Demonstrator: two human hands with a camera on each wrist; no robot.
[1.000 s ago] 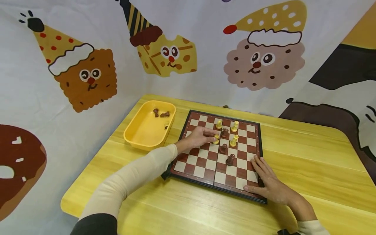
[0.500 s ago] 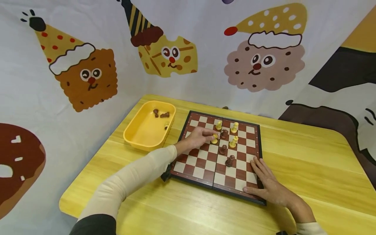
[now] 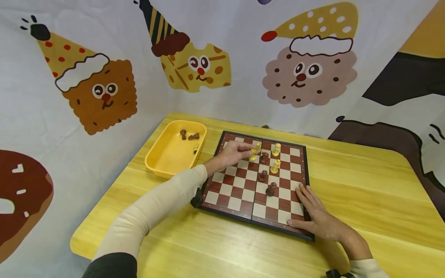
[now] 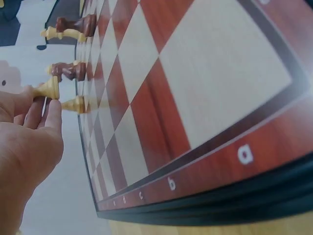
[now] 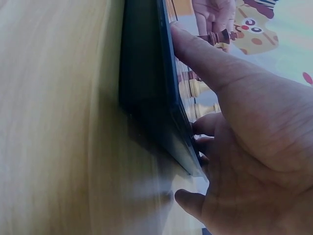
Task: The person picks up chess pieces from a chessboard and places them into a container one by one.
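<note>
My left hand point(image 3: 231, 154) pinches a pale yellow chess piece point(image 3: 253, 155) by its upper part, over the left half of the chessboard point(image 3: 234, 191). In the left wrist view the held chess piece point(image 4: 49, 89) has its base off the board, beside another yellow piece point(image 4: 74, 104) that stands on it. A dark brown knight point(image 3: 264, 157) is just to the right. My right hand point(image 3: 321, 220) rests on the board's near right corner, fingers spread along the edge. The right wrist view has the thumb point(image 5: 195, 49) on the board's rim.
More pieces stand on the board: yellow ones point(image 3: 275, 166) point(image 3: 276, 150) and brown ones point(image 3: 263, 176) point(image 3: 271, 189). A yellow tray point(image 3: 158, 170) left of the board holds a few brown pieces point(image 3: 194, 136). A cartoon-printed cloth point(image 3: 243, 108) hangs behind the wooden table point(image 3: 194, 247).
My left hand has moved the pinched chess piece away from me, closer to the yellow piece at the back. The right hand has stayed on the board's edge.
</note>
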